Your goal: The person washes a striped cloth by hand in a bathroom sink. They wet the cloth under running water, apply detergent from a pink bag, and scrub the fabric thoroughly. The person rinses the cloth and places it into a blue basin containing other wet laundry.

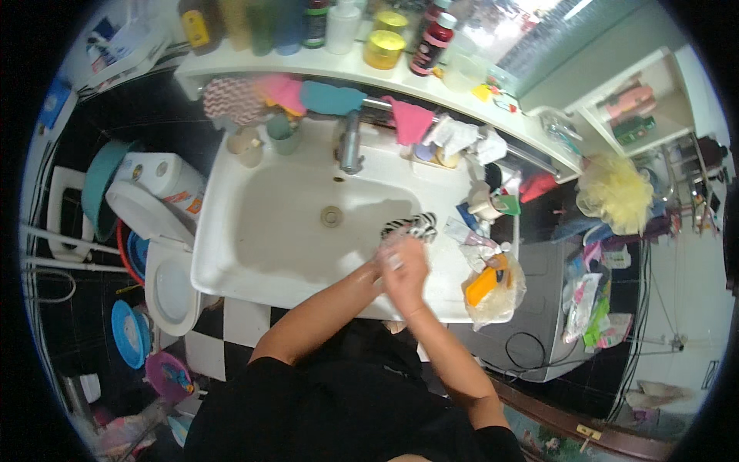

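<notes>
My left hand [388, 249] and my right hand [407, 270] meet over the right side of a white ceramic washbasin [277, 242]. Both are blurred, with the right hand overlapping the left and hiding much of it. A small white patch, perhaps foam or soap, shows at the fingers. A crumpled black-and-white striped cloth [426, 224] lies just beyond my hands, close to the fingers. Whether either hand grips it is hidden. The chrome faucet [350, 144] stands at the back of the basin, above the metal drain [331, 216].
On the basin's right ledge are a plastic bag [508, 303] with an orange object [482, 287], tubes [479, 238] and a cup [484, 205]. Small cloths hang from a rail [519, 155] under a shelf of bottles [432, 46]. A toilet [173, 294] stands left, a grey appliance [531, 300] right.
</notes>
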`<state>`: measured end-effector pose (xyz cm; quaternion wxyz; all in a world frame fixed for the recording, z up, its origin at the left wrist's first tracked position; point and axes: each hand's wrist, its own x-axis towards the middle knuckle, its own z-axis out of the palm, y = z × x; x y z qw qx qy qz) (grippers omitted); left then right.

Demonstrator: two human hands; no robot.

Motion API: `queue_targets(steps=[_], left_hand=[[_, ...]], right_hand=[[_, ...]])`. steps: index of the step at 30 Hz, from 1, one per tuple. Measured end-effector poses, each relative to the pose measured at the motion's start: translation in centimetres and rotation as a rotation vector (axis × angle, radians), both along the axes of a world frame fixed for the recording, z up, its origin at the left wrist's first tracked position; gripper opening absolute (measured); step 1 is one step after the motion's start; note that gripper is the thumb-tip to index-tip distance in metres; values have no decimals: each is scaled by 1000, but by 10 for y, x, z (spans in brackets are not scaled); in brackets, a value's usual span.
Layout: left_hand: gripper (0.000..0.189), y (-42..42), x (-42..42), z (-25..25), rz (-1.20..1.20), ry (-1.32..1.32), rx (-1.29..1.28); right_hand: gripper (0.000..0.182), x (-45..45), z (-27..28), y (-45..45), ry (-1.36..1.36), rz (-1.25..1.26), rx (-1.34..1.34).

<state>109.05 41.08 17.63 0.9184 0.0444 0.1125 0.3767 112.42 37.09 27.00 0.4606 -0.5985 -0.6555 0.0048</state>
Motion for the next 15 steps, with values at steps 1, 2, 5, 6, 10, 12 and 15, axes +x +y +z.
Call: queue_targets(steps=[1,2,5,6,10,12,15], left_hand=[[35,0,0,-36,48,-69,160],[36,-3,-3,-17,-11,-37,15],[39,4,-4,35,-158,97,-204],[40,10,-2,39,-184,163,-157],[32,-1,-20,19,-26,284,47],[33,-7,-16,4,-21,202,70],[37,9,-1,31,-158,145,-169]], right_hand=[[9,5,3,1,-68,91,-13],[10,17,-2,6,-135,157,-31],[18,70,-9,35,-77,-127,-223],[18,65,-4,33,-91,-198,-165],[15,-7,41,-2,-92,114,-133],[15,15,20,6,-45,96,-121],[15,51,2,25,73,-214,-240]])
